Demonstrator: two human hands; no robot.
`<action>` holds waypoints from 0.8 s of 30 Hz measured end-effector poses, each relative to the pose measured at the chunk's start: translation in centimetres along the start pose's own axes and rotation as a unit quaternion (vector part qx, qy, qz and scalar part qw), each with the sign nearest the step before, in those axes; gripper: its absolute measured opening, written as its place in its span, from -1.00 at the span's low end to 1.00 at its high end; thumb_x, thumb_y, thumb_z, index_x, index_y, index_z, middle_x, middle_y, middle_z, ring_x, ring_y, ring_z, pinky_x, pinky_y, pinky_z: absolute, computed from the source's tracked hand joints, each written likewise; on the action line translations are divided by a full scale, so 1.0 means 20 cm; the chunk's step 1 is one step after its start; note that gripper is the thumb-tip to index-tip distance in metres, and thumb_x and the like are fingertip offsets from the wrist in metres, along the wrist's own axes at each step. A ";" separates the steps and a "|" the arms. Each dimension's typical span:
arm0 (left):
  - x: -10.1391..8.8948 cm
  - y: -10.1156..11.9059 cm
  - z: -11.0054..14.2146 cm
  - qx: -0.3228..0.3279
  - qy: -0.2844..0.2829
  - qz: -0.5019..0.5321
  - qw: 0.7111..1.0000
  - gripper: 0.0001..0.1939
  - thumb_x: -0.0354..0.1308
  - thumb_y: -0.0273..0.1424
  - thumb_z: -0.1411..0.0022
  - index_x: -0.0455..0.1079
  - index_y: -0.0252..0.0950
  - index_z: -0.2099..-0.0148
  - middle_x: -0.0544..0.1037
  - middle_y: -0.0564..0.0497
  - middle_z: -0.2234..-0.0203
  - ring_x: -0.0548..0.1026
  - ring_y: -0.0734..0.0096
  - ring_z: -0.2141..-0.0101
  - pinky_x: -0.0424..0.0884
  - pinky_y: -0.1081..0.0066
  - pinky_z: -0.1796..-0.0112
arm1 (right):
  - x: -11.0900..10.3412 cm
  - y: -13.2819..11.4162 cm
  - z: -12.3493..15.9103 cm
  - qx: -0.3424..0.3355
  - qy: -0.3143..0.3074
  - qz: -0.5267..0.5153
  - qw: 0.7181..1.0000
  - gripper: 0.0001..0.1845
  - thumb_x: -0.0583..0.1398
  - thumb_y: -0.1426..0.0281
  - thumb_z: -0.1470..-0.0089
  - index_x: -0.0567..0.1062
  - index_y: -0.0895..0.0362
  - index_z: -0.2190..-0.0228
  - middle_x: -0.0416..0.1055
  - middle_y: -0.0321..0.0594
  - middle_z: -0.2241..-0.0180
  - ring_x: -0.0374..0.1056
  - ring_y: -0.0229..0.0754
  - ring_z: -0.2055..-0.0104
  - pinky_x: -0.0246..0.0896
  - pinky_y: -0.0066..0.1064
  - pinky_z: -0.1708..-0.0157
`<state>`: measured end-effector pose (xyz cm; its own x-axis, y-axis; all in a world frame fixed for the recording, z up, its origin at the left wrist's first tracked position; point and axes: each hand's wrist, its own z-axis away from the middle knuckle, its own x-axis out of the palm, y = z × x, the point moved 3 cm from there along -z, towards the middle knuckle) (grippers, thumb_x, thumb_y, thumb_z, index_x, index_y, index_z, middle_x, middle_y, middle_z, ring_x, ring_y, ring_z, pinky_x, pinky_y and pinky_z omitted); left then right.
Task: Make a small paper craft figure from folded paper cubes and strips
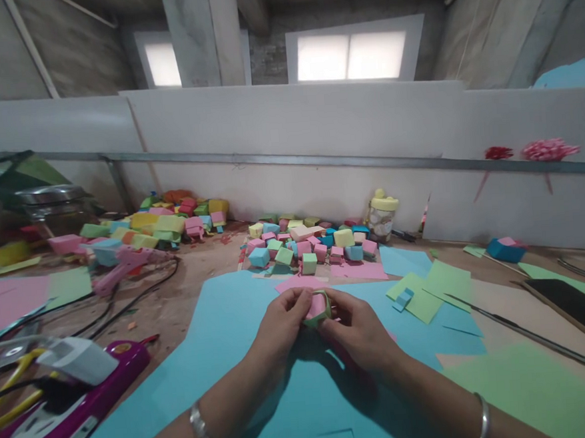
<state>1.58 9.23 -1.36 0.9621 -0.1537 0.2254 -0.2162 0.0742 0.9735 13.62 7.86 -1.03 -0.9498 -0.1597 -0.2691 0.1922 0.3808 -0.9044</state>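
Between my two hands is a small folded paper box (318,305), pink inside with a green outer band. My left hand (283,318) pinches its left side with thumb and fingers. From the right, my right hand (358,323) grips the other side, its fingers curled and partly hidden behind the box. Both hands are just above a large sheet of blue paper (230,330). A pink sheet (297,283) lies just beyond them. Farther back sits a group of small paper cubes (309,263) in pink, blue, green and yellow.
At left are a pink glue gun (120,268), a pile of paper pieces (167,224) and a purple power strip (107,372) with cables. At right lie green paper squares (447,281), a thin metal tool (525,333) and a phone (574,306). A yellow-lidded bottle (382,216) stands behind.
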 end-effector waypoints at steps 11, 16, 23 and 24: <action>-0.05 0.07 -0.05 -0.025 0.000 0.082 0.996 -0.82 0.20 -0.39 -0.07 0.38 -0.24 0.22 0.45 0.07 0.35 0.42 0.50 0.36 0.42 0.41 0.23 | -0.31 -0.29 -0.12 -0.034 0.108 0.107 0.988 -0.59 0.17 0.46 0.08 0.41 0.21 0.11 0.40 -0.09 0.18 0.32 -0.25 0.31 0.28 -0.37 0.34; -0.02 0.10 -0.02 -0.059 -0.065 0.099 0.991 -0.65 0.25 -0.49 -0.01 0.36 -0.24 0.11 0.49 0.00 0.29 0.46 0.39 0.25 0.36 0.33 0.11 | -0.45 -0.51 -0.11 -0.025 0.095 0.170 0.981 -0.81 0.18 0.47 0.10 0.52 0.23 0.35 0.47 -0.18 0.40 0.33 -0.28 0.43 0.26 -0.41 0.42; 0.07 0.06 0.08 -0.055 -0.185 0.068 0.979 -0.37 0.31 -0.42 0.09 0.27 -0.25 -0.08 0.50 -0.11 0.13 0.40 0.20 0.08 0.24 0.29 0.03 | -0.34 -0.38 0.13 -0.005 0.088 0.259 0.962 -0.84 0.19 0.54 0.13 0.56 0.13 0.46 0.41 -0.25 0.46 0.30 -0.27 0.44 0.20 -0.42 0.43; 0.07 0.06 0.09 -0.052 -0.183 0.058 0.980 -0.35 0.31 -0.40 0.08 0.25 -0.25 -0.10 0.51 -0.11 0.14 0.41 0.21 0.09 0.25 0.28 0.04 | -0.31 -0.34 0.16 0.003 0.086 0.263 0.961 -0.85 0.19 0.53 0.13 0.56 0.12 0.47 0.38 -0.26 0.47 0.29 -0.27 0.46 0.19 -0.41 0.44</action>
<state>2.45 7.35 0.14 0.8042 -0.4792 0.3516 -0.2841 0.2097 0.9356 19.10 3.33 5.66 -0.7469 0.2072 -0.6318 0.6585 0.3616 -0.6600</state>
